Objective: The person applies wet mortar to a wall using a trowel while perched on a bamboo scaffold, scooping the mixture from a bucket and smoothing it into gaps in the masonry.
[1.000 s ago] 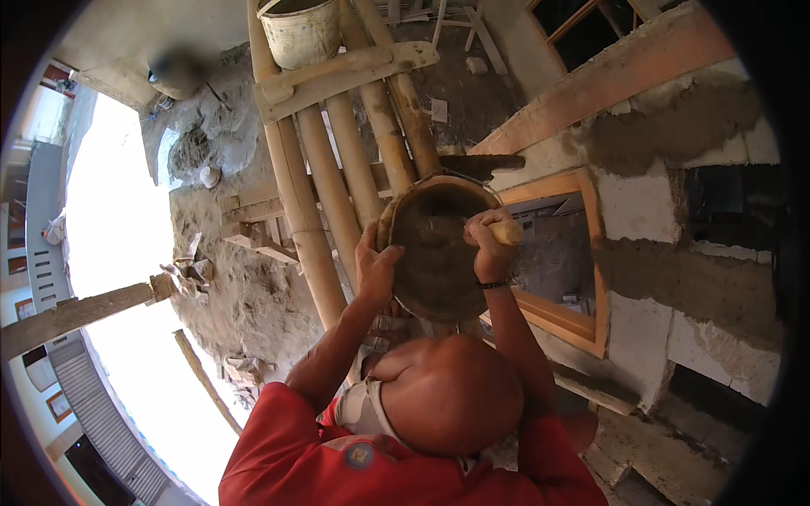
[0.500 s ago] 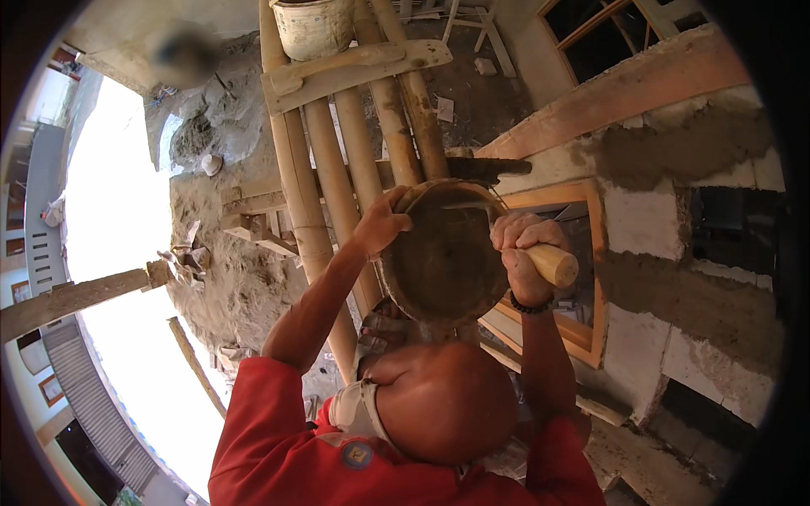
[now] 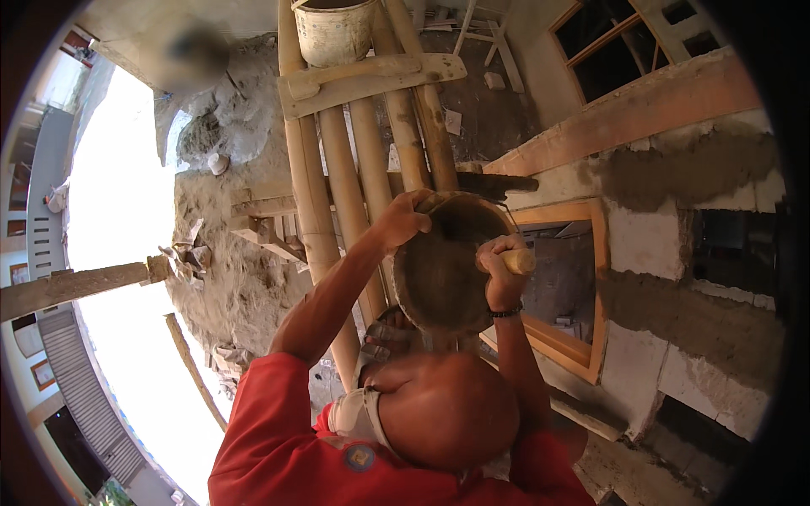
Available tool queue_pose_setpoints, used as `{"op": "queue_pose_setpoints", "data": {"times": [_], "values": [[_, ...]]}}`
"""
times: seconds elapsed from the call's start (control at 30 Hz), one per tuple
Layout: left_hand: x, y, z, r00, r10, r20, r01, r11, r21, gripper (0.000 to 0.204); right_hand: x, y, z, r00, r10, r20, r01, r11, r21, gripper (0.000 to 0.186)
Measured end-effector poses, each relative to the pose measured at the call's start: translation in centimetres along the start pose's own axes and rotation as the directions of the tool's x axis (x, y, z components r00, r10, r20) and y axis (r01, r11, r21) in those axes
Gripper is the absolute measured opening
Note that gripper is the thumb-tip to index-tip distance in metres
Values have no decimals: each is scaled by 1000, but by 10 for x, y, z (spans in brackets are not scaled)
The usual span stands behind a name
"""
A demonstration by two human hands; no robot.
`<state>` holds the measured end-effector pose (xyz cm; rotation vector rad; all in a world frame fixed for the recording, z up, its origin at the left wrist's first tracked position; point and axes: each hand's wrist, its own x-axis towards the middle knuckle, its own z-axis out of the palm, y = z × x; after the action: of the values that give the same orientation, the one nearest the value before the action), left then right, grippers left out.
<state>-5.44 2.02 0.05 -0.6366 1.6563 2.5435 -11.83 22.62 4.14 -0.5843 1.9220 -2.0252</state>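
A round bucket (image 3: 472, 203) stands before me at the middle of the view, tilted, with wet grey-brown mortar (image 3: 440, 274) inside. My left hand (image 3: 403, 223) grips its upper left rim, thumb over the edge. At the bucket's right side my right hand (image 3: 501, 282) is closed round the pale wooden handle (image 3: 519, 261) of what looks like a trowel. The handle's butt points to the right. Its blade cannot be made out against the mortar. My bare knee (image 3: 447, 409) is raised just below the bucket.
Bamboo poles (image 3: 344, 169) run away from me, joined by a wooden crosspiece (image 3: 371, 83). A whitish bucket (image 3: 336, 34) stands at their far end. On the right are a block wall (image 3: 645, 240) with mortar joints and a wooden window frame (image 3: 597, 287). Sandy ground (image 3: 228, 270) lies lower left.
My right hand has moved left and turned the handle, which shows shorter now. The bucket has tipped more. My left hand stays on the rim, and the whole view has shifted slightly.
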Motion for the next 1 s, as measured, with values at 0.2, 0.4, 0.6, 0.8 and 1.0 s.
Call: {"op": "queue_pose_setpoints", "data": {"times": [0.2,0.4,0.6,0.8,1.0], "values": [[23,13,-5,981,-82,173,46,978,203,58,-29,-27,-11,986,155,64,-160,983,93,17],[28,0,-24,963,-81,257,38,985,168,54,-4,-85,5,916,-253,312,197,960,201,25],[-16,-4,-25,995,-42,-92,36,997,-68,52,32,-4,21,839,-272,471,278,959,59,22],[-130,-53,-6,911,-337,-236,302,937,-173,37,17,12,24,964,-91,249,89,996,15,17],[-143,-63,19,941,-174,-290,108,967,-229,17,-4,-7,7,985,-38,168,65,986,-156,18]]}}
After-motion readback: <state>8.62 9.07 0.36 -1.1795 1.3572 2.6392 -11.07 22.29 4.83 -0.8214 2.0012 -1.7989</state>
